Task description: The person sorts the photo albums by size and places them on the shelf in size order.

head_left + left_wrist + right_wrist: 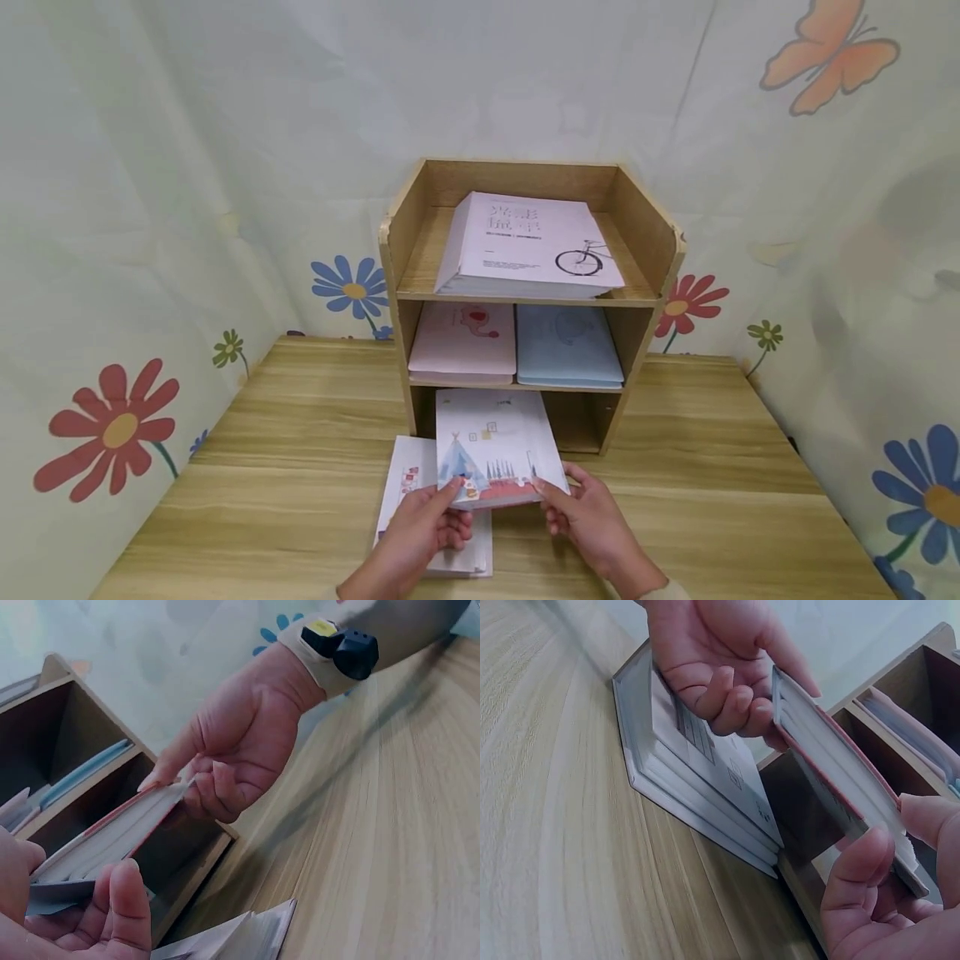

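A hardcover book [495, 425] with a white cover and a blue tent drawing is held level at the front of the bottom compartment. My left hand [423, 533] pinches its near left corner, thumb on the cover and fingers beneath. At the near right corner my right hand [592, 525] grips it the same way; the right wrist view shows the page block [840, 757] between both hands. Beneath and to the left, another white book [408, 475] lies on the table, partly hidden by the held book and my left hand.
A wooden shelf [667, 275] stands on the table [712, 500]. On its top lies a thick book with a bicycle drawing [532, 242]. The middle level holds a pink folder-like item [461, 346] and a blue one [570, 346] side by side. Flower-printed cloth [225, 167] hangs around.
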`<state>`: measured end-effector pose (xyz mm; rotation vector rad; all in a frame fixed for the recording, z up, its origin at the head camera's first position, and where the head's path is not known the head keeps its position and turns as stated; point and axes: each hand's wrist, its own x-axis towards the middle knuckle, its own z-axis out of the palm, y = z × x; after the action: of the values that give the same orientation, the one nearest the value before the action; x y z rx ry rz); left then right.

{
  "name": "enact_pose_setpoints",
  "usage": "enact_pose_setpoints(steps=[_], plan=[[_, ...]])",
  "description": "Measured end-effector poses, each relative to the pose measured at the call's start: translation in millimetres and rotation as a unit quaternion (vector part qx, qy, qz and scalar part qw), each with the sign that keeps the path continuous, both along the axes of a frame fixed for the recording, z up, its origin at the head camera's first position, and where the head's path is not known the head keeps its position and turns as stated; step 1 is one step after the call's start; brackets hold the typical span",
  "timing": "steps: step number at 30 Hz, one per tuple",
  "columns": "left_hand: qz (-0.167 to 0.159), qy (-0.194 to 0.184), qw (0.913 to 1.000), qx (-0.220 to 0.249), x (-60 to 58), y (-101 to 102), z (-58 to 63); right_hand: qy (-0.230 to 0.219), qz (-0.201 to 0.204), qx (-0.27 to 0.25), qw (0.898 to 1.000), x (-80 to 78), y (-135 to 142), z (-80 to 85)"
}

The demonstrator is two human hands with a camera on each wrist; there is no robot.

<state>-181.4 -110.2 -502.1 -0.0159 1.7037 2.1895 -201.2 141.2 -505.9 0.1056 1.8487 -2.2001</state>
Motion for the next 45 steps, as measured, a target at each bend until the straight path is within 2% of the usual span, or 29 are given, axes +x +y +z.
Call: enact_pose_setpoints(steps=[7,14,21,34,45], plan=[[0.013,0.023,0.9983,-0.052,-9.0,-3,6.6,0.015,0.014,0.015,1.0,-6.4,-2,0.4],[0.012,0.037,0.9979,-0.052,-17.9,-6,5.7,0.023,0.013,0.045,0.999,-17.7,-3,0.1],[0.02,0.025,0.9985,-0.044,-26.9,-8,6.3,0.034,0.004,0.058,0.998,-25.5,-7,-1.9],[0.041,0.0,0.9967,-0.07,-39.1,-12,9.2,0.032,0.007,0.072,0.997,-36.5,-17,-2.8],[0.026,-0.029,0.9959,-0.082,-44.6,-18,9.7,0.006,0.035,0.074,0.997,-40.3,-20,0.6]])
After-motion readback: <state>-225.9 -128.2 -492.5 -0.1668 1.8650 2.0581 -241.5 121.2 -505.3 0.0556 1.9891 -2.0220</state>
